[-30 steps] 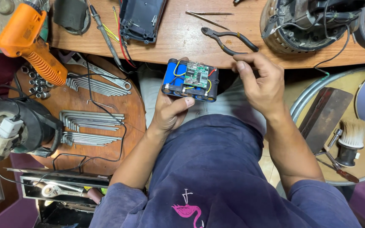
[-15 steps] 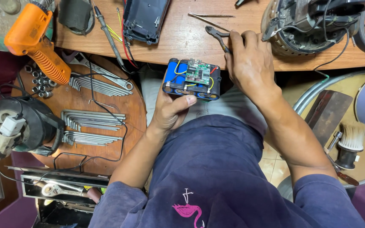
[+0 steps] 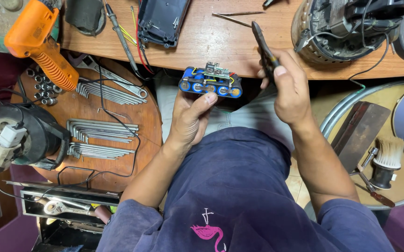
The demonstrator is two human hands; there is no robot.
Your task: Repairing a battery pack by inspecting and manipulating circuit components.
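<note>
Blue battery pack [image 3: 210, 85], orange heat gun [image 3: 38, 39], black pliers [image 3: 263, 46].

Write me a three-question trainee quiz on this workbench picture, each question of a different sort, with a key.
1. True or false: the left hand holds the blue battery pack above the lap.
2. The right hand holds: A) the orange heat gun B) dark-handled pliers C) the brush
3. Fill in: the rows of hex keys lie on the round ______ board at the person's left.

Key: 1 true; 2 B; 3 wooden.
</note>
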